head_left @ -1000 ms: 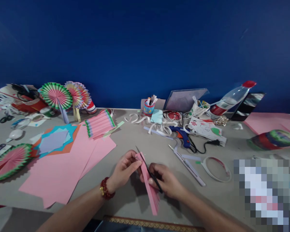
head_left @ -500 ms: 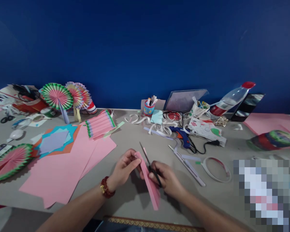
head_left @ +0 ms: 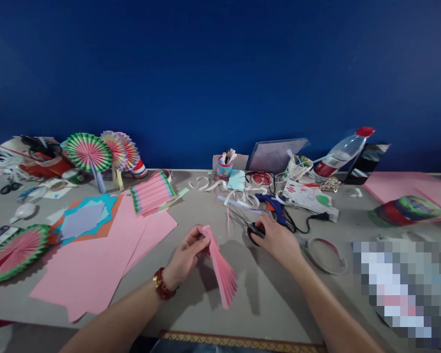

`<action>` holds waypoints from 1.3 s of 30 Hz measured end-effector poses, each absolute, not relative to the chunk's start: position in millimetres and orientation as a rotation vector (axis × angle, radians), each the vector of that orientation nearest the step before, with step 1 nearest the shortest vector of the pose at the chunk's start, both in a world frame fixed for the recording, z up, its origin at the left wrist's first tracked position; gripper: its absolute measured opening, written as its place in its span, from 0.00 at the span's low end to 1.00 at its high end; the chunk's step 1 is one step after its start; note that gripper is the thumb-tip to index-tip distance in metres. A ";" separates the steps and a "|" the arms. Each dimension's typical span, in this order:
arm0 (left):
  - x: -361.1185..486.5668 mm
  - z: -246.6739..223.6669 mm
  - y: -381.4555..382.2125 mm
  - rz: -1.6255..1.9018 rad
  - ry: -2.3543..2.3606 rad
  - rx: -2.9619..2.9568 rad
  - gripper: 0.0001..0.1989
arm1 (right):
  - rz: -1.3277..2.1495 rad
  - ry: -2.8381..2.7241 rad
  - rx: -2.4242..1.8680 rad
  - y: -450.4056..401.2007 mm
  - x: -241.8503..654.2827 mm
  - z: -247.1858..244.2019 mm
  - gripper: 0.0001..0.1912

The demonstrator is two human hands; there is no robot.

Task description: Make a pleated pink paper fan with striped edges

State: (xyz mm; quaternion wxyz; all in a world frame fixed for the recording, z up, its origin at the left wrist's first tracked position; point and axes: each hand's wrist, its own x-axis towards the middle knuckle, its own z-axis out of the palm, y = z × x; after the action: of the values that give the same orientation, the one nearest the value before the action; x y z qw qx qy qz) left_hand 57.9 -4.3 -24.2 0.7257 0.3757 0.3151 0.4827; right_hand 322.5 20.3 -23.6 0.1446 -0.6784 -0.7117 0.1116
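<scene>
Near the front middle of the table, my left hand (head_left: pixel 191 250) pinches the upper end of a pleated pink paper (head_left: pixel 222 272). Its folds hang down to the right and spread a little at the lower end. Further right and forward, my right hand (head_left: pixel 275 238) is closed on the black handles of the scissors (head_left: pixel 256 232). Their blades point up and left, low over the table. A thin pink strip (head_left: pixel 228 220) stands beside the blade tips.
Pink sheets (head_left: pixel 91 264) and blue and orange paper lie left. Paper fans (head_left: pixel 88 153) stand behind them. A blue glue gun (head_left: pixel 277 208), white strips, a cup of pens (head_left: pixel 225 169) and a bottle (head_left: pixel 340 154) are at the back. A white ring (head_left: pixel 327 256) lies right.
My right hand has moved the scissors away from the pink paper, forward and right. The paper's lower folds have fanned out in my left hand. A thin strip now shows apart from the paper.
</scene>
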 end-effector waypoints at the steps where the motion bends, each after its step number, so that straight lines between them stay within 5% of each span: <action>1: 58.5 -23.1 -4.0 1.053 0.689 0.824 0.13 | 0.310 -2.104 -1.914 20.7 324.9 -24.0 0.06; 9: 60.0 -25.7 -4.1 1.053 0.674 0.829 0.13 | 0.406 -2.099 -1.628 5.7 311.7 -6.6 0.08; 14: 61.1 -29.4 -6.7 1.064 0.737 0.916 0.13 | 0.824 -2.099 -1.357 -26.2 264.9 -4.0 0.15; 18: 63.1 -24.4 -9.2 1.014 0.751 1.027 0.12 | 0.867 -2.175 -1.432 -32.9 253.0 -19.3 0.07; 28: 59.0 -24.1 -7.1 1.030 0.774 1.138 0.15 | 0.948 -2.321 -1.220 -24.6 263.1 -25.3 0.24; 39: 44.6 -50.9 15.9 1.256 1.065 0.951 0.20 | 1.268 -2.008 -1.295 -9.0 283.3 -28.9 0.28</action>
State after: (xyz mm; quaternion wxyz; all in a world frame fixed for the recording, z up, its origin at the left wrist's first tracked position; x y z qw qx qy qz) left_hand 44.6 15.9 -50.9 0.5812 0.4069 0.4558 0.5375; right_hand 283.3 -9.0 -28.9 0.2165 -0.4674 -0.7248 0.4575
